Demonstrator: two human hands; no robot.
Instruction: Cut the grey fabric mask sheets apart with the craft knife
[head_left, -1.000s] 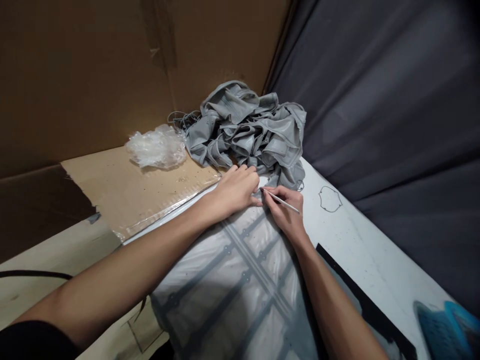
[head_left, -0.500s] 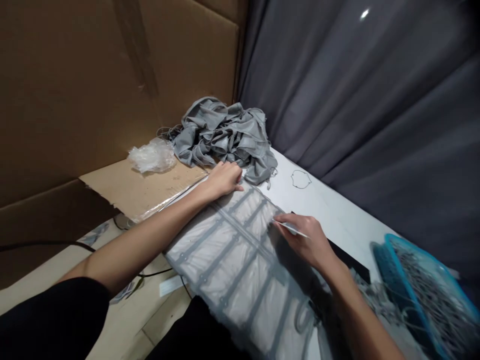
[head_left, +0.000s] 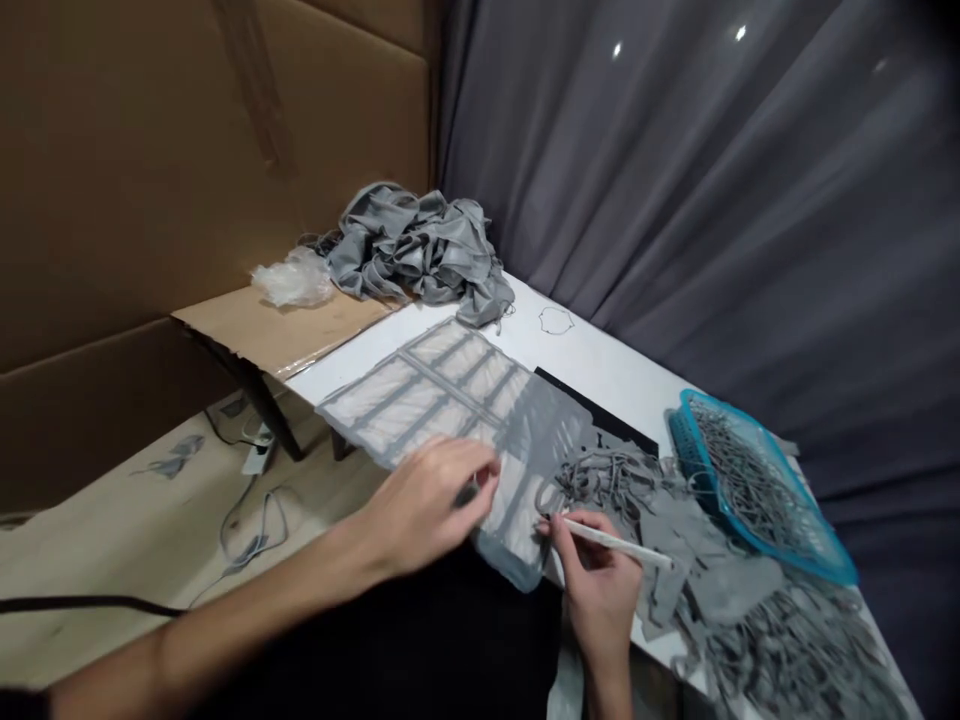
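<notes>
My left hand (head_left: pixel 431 500) hovers over the near edge of a grey sheet (head_left: pixel 469 400), its thumb and forefinger closed in a pinch. Whatever may be between those fingertips is too small to make out. The sheet carries pale, wrinkled rectangular panels divided by grey strips and lies across the white table. In my right hand (head_left: pixel 600 580) is a slim white pen-like tool (head_left: pixel 626 545), gripped between thumb and fingers near the sheet's right edge. Tangled grey strips (head_left: pixel 611 480) lie just beyond that hand.
A blue basket (head_left: pixel 814 515) filled with thin grey pieces stands at the right. More grey scraps (head_left: pixel 802 640) are heaped in front of it. Crumpled grey fabric (head_left: pixel 420 245), a clear plastic bag (head_left: pixel 294 278) and cardboard (head_left: pixel 285 330) lie at the back. Cables (head_left: pixel 255 530) run over the floor.
My left hand has come from the sheet's far edge to its near edge. My right hand has moved nearer to me with the white tool. The camera view has shifted.
</notes>
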